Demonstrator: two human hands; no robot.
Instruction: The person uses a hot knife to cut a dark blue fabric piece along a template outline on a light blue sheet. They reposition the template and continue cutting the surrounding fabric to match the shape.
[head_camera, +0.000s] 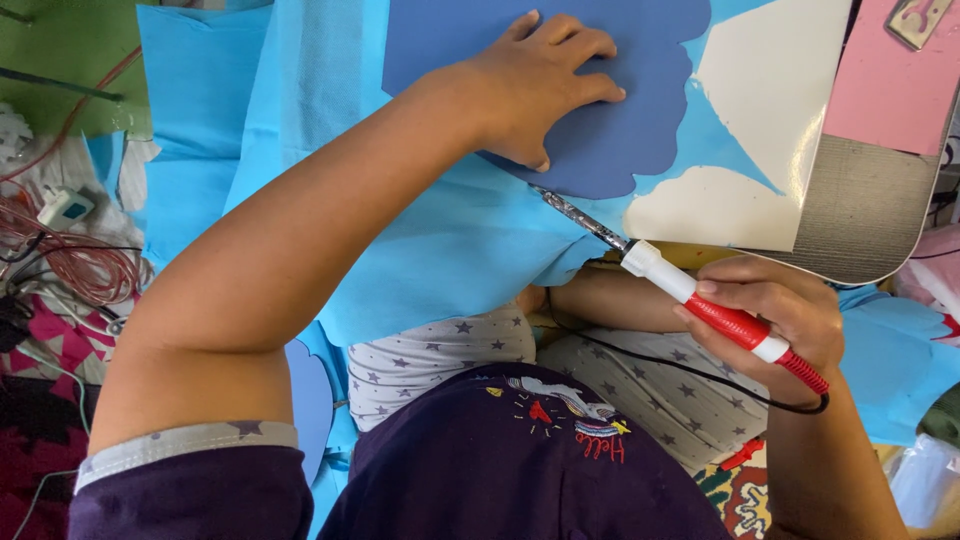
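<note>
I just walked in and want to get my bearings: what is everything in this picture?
dark blue shape: one, scalloped edge, on the light blue fabric, under the left hand
light blue fabric: several sheets, spread over the middle and left
template: one, cream, right of the dark blue shape
board: one, pink and grey, top right
hot tool: one, red and white grip, metal tip at the dark blue shape's edge
cord: one, black, across the lap
wires: a red tangle, far left
left hand: flat on the dark blue shape
right hand: closed on the hot tool
</note>
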